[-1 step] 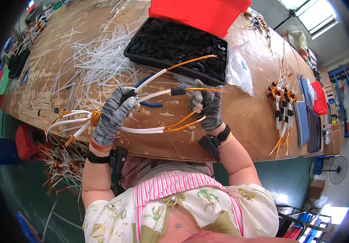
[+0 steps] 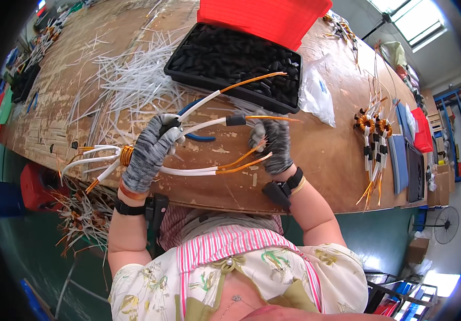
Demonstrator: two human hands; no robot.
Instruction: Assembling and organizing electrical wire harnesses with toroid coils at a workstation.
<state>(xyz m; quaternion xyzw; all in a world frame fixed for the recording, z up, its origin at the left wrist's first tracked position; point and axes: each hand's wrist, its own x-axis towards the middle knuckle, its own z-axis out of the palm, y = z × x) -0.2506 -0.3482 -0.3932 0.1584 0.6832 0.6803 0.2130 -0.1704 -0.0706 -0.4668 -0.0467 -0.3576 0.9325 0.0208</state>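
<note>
A copper-wound coil (image 2: 126, 156) with white-sleeved copper leads lies across my left hand (image 2: 153, 150), which wears a grey glove and is closed round the leads. A black sleeve (image 2: 170, 126) shows at its fingertips. Another black sleeve (image 2: 235, 120) sits on the middle lead, where bare copper comes out of the white tubing. My right hand (image 2: 274, 144), also gloved, is just behind that lead's bare end, fingers curled in. What its fingertips hold, if anything, is hidden. Two lower leads (image 2: 187, 172) end in bare, frayed copper near the right wrist.
Beyond my hands stands a black box (image 2: 174, 74) of black sleeves, its red lid (image 2: 262, 18) raised. White tubing pieces (image 2: 128, 75) lie left of it, a plastic bag (image 2: 316, 93) right. Blue-handled pliers (image 2: 201, 138) lie under the leads. Several coils (image 2: 367, 125) rest at right.
My right hand's fingers have drawn in from reaching past the middle lead's bare end toward the box, and are now curled behind it. The left hand and coil stay put.
</note>
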